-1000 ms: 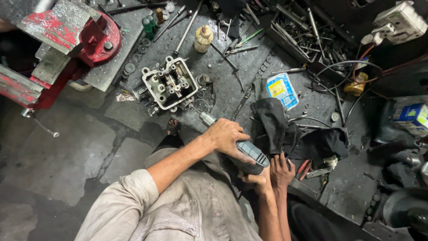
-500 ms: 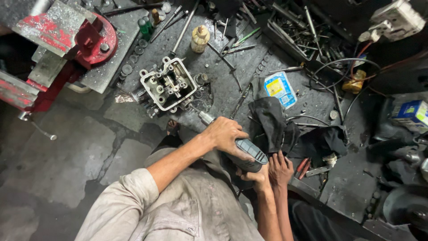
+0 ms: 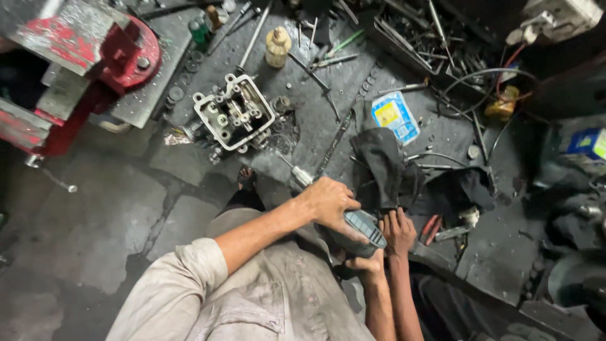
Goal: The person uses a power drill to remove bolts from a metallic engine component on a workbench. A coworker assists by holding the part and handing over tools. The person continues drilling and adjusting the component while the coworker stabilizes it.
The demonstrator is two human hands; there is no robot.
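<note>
Meanwhile, little has shifted over the last second: the left hand [image 3: 328, 203] stays wrapped around the grey power tool [image 3: 361, 230], whose metal tip points toward the cylinder head [image 3: 233, 113] on the tabletop [image 3: 328, 126]. The right hand [image 3: 399, 230] rests open-fingered beside the dark rag [image 3: 382, 165], holding nothing.

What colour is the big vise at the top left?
The vise is red with worn grey metal, seen in the head view.

Head camera, looking steeply down

It sat above the person, close over the left hand [image 3: 328, 203] and right hand [image 3: 398, 230], facing a cluttered workbench [image 3: 315, 120] and the floor [image 3: 82, 221] beside it.
</note>
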